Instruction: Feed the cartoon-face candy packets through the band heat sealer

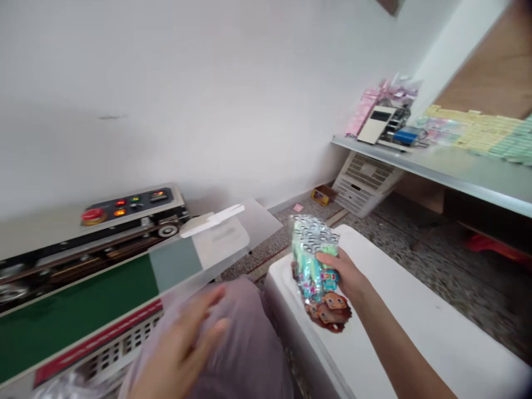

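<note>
My right hand (344,272) grips a clear packet of small turquoise and white items (312,255) over the left end of a white bench-like surface (415,327). A brown cartoon-figure card (330,311) hangs at the packet's lower end. My left hand (187,343) is blurred, fingers stretched out and apart, holding nothing, hovering above my lap in mauve cloth (245,343). It is close to the front edge of a band sealing machine (103,277) with a green conveyor belt.
The machine has a control panel (128,206) with a red button and lit lamps, and a clear plate (224,238) at its right end. A metal shelf (457,166) at right carries coloured packets and a small device. A white crate (366,185) stands on the speckled floor.
</note>
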`<action>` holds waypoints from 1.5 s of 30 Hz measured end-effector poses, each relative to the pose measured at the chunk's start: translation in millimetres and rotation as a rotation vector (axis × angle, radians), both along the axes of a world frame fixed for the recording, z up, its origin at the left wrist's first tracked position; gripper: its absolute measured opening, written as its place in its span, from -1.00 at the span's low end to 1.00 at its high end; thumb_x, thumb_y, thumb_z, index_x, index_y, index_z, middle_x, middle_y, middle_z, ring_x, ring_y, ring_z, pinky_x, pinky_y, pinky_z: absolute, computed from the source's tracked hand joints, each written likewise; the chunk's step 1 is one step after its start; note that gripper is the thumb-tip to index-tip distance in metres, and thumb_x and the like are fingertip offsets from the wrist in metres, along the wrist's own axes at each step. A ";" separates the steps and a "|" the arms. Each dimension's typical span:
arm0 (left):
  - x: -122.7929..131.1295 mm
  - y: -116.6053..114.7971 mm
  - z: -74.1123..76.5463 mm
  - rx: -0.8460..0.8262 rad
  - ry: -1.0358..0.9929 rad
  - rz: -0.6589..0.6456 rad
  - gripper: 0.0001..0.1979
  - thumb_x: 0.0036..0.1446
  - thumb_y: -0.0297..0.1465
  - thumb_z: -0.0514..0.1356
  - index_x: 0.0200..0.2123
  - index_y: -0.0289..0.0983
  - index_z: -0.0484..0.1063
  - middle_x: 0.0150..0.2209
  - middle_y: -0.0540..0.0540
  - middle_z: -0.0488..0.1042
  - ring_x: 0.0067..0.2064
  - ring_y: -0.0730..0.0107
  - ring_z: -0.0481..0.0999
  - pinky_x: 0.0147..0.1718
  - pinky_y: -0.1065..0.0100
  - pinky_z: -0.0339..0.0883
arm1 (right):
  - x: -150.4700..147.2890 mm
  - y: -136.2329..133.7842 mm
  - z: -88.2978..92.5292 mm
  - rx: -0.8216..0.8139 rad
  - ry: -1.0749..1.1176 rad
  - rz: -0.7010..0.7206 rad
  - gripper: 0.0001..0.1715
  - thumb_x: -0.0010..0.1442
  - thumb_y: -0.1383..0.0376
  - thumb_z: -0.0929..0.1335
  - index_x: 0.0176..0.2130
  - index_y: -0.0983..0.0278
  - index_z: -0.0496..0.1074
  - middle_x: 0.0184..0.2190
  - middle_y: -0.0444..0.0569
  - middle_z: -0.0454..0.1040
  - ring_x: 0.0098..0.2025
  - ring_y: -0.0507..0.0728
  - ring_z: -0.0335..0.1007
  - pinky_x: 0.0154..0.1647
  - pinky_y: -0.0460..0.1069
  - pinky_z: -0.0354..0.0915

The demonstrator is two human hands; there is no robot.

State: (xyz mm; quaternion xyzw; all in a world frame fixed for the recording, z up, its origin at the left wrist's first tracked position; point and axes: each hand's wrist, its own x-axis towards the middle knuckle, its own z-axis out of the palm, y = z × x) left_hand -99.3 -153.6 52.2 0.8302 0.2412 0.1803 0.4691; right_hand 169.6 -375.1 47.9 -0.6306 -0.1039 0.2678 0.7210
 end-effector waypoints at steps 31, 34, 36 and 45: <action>103.9 148.3 -36.7 -0.412 -0.382 -0.102 -0.35 0.01 -0.30 0.38 0.16 -0.27 0.28 0.01 -0.12 0.52 0.00 0.18 0.51 -0.01 0.27 0.38 | -49.6 253.7 -15.0 0.059 -0.224 0.134 -0.30 -0.28 0.11 0.65 -0.13 0.24 0.52 -0.18 0.02 0.65 -0.13 0.31 0.58 -0.06 0.16 0.49; 119.3 158.1 -44.2 -0.168 -0.131 -0.039 -0.44 -0.06 -0.39 0.40 0.05 -0.22 0.38 -0.03 -0.07 0.48 0.00 0.20 0.49 0.02 0.29 0.34 | -32.9 260.0 -38.7 -0.037 -0.222 0.104 -0.28 -0.36 0.09 0.66 -0.19 0.25 0.51 -0.21 0.04 0.66 -0.17 0.32 0.58 -0.12 0.14 0.49; 123.1 161.7 -47.7 -0.100 -0.036 0.028 -0.54 -0.12 -0.40 0.42 -0.09 -0.21 0.45 -0.06 -0.06 0.44 0.01 0.16 0.47 0.03 0.26 0.31 | -26.4 263.0 -53.3 -0.088 -0.193 0.078 -0.26 -0.38 0.08 0.66 -0.20 0.26 0.51 -0.25 0.05 0.66 -0.22 0.32 0.59 -0.19 0.14 0.49; 128.4 153.8 -56.4 -0.115 0.097 0.112 -0.39 -0.01 -0.23 0.43 0.08 -0.24 0.33 -0.20 -0.01 0.57 -0.18 0.25 0.55 -0.23 0.37 0.38 | -0.5 254.4 -33.4 -0.159 -0.151 0.217 -0.20 -0.30 0.11 0.65 -0.06 0.29 0.49 -0.17 0.05 0.66 -0.21 0.31 0.61 -0.23 0.09 0.52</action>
